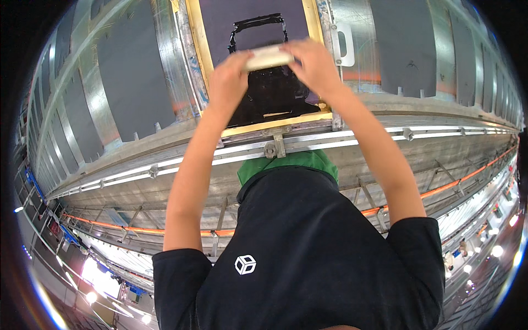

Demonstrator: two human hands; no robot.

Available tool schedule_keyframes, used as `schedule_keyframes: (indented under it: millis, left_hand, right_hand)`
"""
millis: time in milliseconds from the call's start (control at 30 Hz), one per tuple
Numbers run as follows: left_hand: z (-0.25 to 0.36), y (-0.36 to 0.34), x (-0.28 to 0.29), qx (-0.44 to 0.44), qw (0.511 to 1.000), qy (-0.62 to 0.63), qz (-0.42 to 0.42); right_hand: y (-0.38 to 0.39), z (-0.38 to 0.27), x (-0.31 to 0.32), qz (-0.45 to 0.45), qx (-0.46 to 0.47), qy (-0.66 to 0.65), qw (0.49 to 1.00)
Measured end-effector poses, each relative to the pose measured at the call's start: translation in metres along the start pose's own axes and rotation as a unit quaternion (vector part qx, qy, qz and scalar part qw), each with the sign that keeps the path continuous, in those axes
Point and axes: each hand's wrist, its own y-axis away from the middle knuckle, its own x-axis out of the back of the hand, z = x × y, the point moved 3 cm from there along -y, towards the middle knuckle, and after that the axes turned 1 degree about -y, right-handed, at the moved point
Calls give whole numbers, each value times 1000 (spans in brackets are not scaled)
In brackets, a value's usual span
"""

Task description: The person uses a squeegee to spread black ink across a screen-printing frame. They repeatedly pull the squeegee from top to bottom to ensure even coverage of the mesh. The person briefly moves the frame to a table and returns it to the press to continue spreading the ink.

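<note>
Both my hands grip a pale squeegee (268, 59) that lies crosswise over a printing screen (304, 118) edged with yellow tape. My left hand (228, 81) is closed round its left end, and my right hand (318, 67) round its right end. The hands and the squeegee are slightly blurred. Wet black ink (272, 91) covers the near part of the dark purple mesh. Beyond the squeegee, a black outline of ink marks three sides of a rectangle. My hands hide the squeegee's ends, and its lower edge cannot be made out.
A long table carries dark grey fabric panels (132, 71) on both sides, with shiny strips between them. A metal rail (357, 141) runs along its near edge, with a clamp (275, 147) at the screen's middle. A white handle (345, 45) stands right of the screen.
</note>
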Motion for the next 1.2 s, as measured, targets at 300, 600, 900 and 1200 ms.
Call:
schedule_keyframes:
  millis: [300,600,900,1200]
  left_hand:
    - [43,92,12,48,996,16,-72]
    - [-8,-32,17,106,993,44,5]
    - [18,70,13,19,998,11,63]
    - [-88,192,142,25,998,-60,5]
  right_hand:
    - [89,-36,20,-37,-97,-137,985]
    - [15,130,35,158,-366,-305,865]
    - [-16,81,57,233,-318,-222,892]
    - [-86,-55,-93,260,-271,-269,887]
